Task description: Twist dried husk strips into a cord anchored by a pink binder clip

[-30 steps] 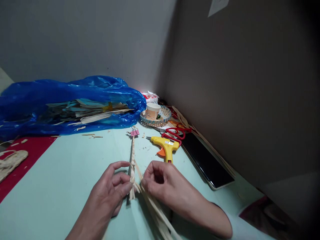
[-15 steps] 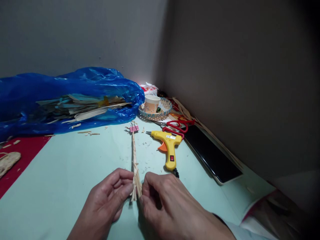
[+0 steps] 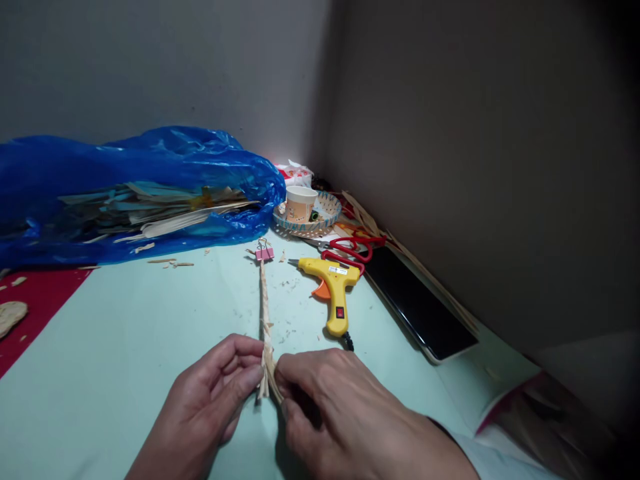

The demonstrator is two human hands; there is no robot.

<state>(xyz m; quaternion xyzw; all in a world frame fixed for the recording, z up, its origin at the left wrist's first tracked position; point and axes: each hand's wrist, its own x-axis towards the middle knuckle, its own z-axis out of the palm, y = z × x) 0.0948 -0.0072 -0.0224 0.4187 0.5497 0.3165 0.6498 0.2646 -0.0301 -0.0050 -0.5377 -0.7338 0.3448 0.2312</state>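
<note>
A narrow braid of pale dry strips [image 3: 265, 300] runs toward me over the pale green table, its far end clamped in a pink binder clip [image 3: 265, 255]. My left hand [image 3: 215, 393] pinches the braid's near end from the left, thumb and forefinger closed on it. From the right, my right hand [image 3: 330, 400] has its fingers closed on a strand bent away to the right. Short loose ends hang between the two hands. The right hand's fingertips are partly hidden.
A yellow glue gun [image 3: 337, 287], red-handled scissors [image 3: 350, 250] and a black phone [image 3: 420, 303] lie right of the braid. Behind stand a paper cup [image 3: 301, 205] in a woven tray [image 3: 327, 212] and a blue bag [image 3: 200, 150] of dry strips.
The strand in my right hand now bends outward, farther from the loose ends. Both hands keep their hold. The whole view has shifted slightly.
</note>
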